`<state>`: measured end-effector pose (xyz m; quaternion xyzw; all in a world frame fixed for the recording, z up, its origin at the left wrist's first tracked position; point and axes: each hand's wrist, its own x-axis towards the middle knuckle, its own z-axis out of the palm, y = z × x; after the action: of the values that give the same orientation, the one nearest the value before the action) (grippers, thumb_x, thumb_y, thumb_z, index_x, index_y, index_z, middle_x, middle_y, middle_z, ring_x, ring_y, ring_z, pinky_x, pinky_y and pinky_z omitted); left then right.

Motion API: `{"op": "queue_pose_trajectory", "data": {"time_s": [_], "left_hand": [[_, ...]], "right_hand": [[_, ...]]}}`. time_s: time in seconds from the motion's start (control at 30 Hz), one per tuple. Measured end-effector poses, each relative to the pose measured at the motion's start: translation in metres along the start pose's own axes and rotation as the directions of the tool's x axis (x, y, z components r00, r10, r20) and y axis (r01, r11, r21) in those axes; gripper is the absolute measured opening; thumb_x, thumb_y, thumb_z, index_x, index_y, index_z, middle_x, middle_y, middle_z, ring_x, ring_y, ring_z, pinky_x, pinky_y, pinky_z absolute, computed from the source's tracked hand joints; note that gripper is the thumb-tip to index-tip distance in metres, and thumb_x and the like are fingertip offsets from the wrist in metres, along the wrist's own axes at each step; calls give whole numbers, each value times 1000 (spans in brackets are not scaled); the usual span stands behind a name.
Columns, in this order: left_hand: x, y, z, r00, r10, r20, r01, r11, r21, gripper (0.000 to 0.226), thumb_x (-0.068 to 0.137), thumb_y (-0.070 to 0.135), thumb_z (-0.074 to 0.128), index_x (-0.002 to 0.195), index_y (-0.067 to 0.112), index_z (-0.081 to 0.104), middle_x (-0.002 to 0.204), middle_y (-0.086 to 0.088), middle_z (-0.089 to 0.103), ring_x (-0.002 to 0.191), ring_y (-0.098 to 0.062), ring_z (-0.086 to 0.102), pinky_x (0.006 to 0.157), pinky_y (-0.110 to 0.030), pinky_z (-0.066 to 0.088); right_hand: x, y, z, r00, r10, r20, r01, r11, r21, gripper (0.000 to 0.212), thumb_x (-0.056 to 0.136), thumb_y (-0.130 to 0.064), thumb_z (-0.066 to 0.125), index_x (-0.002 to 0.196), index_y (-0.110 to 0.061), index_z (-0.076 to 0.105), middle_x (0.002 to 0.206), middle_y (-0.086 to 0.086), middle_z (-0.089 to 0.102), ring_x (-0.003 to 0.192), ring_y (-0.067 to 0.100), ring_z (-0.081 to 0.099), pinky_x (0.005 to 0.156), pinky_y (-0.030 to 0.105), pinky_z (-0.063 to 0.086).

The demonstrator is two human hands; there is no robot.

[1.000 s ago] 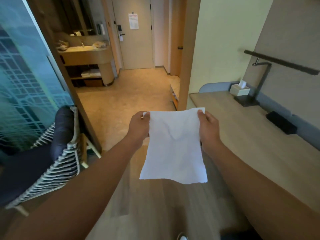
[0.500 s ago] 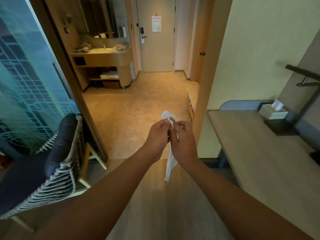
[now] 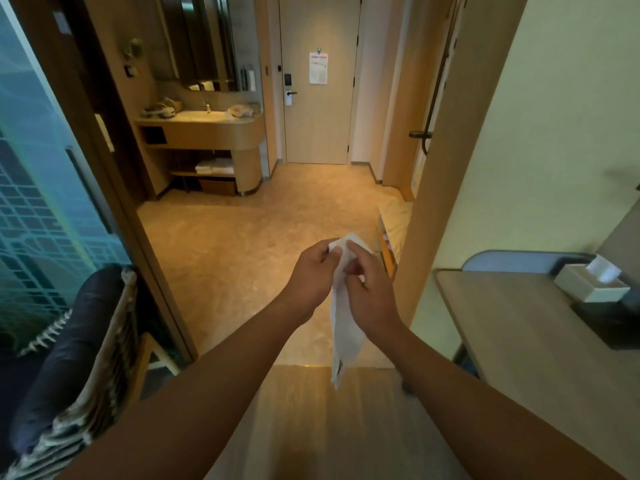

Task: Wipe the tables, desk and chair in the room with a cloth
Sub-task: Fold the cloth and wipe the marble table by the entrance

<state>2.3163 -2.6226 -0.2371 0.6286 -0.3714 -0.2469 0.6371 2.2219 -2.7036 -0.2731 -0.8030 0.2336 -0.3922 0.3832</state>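
A white cloth (image 3: 343,337) hangs folded lengthwise in front of me, held up in the air at its top. My left hand (image 3: 311,275) pinches its upper edge and my right hand (image 3: 369,289) grips it just beside, fingers curled round the fold. The two hands touch each other. A wooden desk (image 3: 512,344) runs along the right wall, level with my right forearm. A woven chair (image 3: 86,368) with a dark cushion stands at the lower left.
A tissue box (image 3: 590,284) and a black lamp base (image 3: 613,323) sit on the desk's far end. A wooden door frame (image 3: 446,202) stands ahead, with a corridor, washbasin cabinet (image 3: 207,133) and closed door (image 3: 317,98) beyond. A patterned glass wall (image 3: 34,202) is on the left.
The cloth was spread flat between both hands; they came together and folded it into a narrow hanging strip. My view has lifted and turned left, so less of the desk shows.
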Motion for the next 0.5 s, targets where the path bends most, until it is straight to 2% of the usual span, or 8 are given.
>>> {"op": "queue_pose_trajectory", "data": {"time_s": [0.07,0.13,0.17,0.23,0.33,0.4,0.47,0.5], "left_hand": [[43,-3,-20,1000,22,-2,-22,998,64,30,108,22,44,127,16,65,114,-2,73,107,-21,68,93,-39,56],[84,-5,-39,999,39,31,-43,993,111,28,107,20,45,125,18,66,114,-2,72,107,-21,67,92,-39,55],[104,-8,-49,998,39,43,-45,991,128,27,107,20,46,124,19,67,114,-2,71,108,-21,67,91,-39,54],[142,-14,-67,997,45,66,-55,985,162,26,106,18,47,122,21,67,114,1,71,107,-19,66,91,-39,54],[193,-22,-89,994,67,90,-86,972,219,27,105,16,46,121,24,67,114,4,70,108,-17,65,92,-38,53],[228,-27,-100,992,81,92,-101,967,234,27,105,15,46,121,23,67,113,9,68,106,-11,63,90,-32,53],[262,-33,-110,992,95,87,-114,966,234,27,105,13,46,119,24,67,112,15,67,104,-5,62,90,-27,51],[279,-36,-114,991,101,85,-118,965,232,27,105,13,46,118,24,67,111,16,67,104,-4,62,90,-26,51]], "right_hand": [[46,9,12,998,21,-60,-21,1000,-5,50,102,-5,45,150,-19,49,131,5,63,113,8,59,98,25,49],[93,19,24,995,13,-100,-17,999,-41,55,98,-1,45,149,-22,49,120,7,60,99,-7,55,87,7,41],[117,25,29,995,12,-102,-18,998,-54,59,95,1,45,149,-23,50,113,7,54,93,-5,52,81,5,39],[161,42,38,995,33,-97,-42,995,-89,61,88,2,45,143,-24,56,116,5,45,100,4,49,83,9,37],[218,64,50,997,70,-8,-71,987,-143,51,80,4,49,117,-27,65,126,5,51,120,17,46,96,23,36],[252,78,59,988,122,89,-107,981,-163,35,80,-1,52,101,-27,62,120,5,58,113,18,49,90,32,40],[279,91,67,972,184,147,-163,976,-142,15,78,-15,51,91,-20,57,103,8,59,95,20,53,75,36,39],[292,98,72,969,193,155,-176,977,-118,15,75,-20,50,88,-15,56,94,10,57,85,18,52,70,37,36]]}}
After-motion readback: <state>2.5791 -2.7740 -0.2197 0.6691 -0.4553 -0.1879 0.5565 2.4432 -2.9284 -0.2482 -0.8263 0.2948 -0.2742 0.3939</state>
